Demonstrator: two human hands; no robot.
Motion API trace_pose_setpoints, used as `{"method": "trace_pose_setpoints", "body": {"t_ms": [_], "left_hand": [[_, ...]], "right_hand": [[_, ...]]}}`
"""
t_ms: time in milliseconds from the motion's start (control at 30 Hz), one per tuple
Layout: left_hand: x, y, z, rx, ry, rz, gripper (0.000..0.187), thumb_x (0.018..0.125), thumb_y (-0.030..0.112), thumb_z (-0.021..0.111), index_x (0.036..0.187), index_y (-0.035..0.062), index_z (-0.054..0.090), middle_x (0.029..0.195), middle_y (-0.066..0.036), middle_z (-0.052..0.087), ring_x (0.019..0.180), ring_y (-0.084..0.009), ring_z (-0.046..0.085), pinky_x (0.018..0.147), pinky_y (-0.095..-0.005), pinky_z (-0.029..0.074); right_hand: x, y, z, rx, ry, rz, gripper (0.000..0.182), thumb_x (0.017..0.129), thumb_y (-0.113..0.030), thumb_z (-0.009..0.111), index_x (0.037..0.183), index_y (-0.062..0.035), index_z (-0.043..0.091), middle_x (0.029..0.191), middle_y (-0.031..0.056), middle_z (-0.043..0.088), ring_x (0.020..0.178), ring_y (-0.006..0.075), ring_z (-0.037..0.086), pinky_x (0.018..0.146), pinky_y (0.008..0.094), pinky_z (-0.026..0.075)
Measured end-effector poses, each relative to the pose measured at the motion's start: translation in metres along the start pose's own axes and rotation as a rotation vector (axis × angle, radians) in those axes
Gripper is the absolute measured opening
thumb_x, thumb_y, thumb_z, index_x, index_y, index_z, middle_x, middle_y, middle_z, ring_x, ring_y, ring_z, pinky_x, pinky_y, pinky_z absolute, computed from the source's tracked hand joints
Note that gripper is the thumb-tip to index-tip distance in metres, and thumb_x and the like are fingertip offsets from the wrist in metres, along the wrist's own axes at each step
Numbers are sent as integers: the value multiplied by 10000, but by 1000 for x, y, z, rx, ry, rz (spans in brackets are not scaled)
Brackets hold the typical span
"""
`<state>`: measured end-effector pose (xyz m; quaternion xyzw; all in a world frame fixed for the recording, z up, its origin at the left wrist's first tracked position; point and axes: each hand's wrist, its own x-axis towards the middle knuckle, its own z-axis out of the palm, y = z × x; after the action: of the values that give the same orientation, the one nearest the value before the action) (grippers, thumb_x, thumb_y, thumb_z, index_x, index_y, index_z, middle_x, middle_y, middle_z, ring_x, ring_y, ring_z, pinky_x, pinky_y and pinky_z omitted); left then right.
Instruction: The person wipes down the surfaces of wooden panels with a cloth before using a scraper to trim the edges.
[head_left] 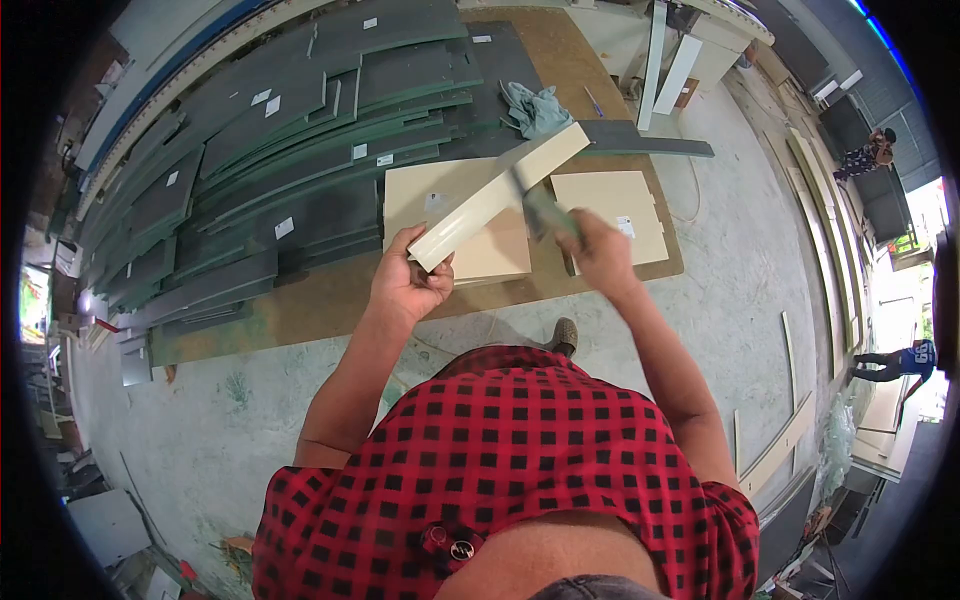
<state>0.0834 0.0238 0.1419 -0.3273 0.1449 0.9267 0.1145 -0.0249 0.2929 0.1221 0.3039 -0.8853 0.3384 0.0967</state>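
Note:
My left hand [402,282] is closed around the near end of a long, narrow cream panel strip [490,205], which slants up to the right over the table. In my right hand [604,254] is a greenish, flat-looking tool [547,214], smeared by motion, so its exact kind does not show. The tool's dark front end lies against or just over the strip's right edge; contact cannot be made out. Below the strip lies a cream panel [490,262] with a small label. A second cream panel [600,200], also labelled, lies to the right beneath my right hand.
Dark grey-green panels [330,130] are stacked across the brown-topped table [330,315]. A grey-blue cloth [537,108] and a pen [594,101] lie toward the far side. Long boards [825,240] lie at right, where two people [905,360] are farther off.

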Motion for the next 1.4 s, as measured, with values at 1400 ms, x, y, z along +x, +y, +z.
{"method": "trace_pose_setpoints", "body": {"t_ms": [1400], "left_hand": [[3, -3, -3, -78, 12, -17, 292, 823, 302, 629, 978, 57, 597, 769, -86, 560, 563, -136, 478, 436, -217, 359]], "right_hand": [[11, 26, -10, -85, 120, 67, 243, 822, -256, 643, 972, -82, 560, 764, 127, 597, 685, 318, 603, 580, 423, 461]]}}
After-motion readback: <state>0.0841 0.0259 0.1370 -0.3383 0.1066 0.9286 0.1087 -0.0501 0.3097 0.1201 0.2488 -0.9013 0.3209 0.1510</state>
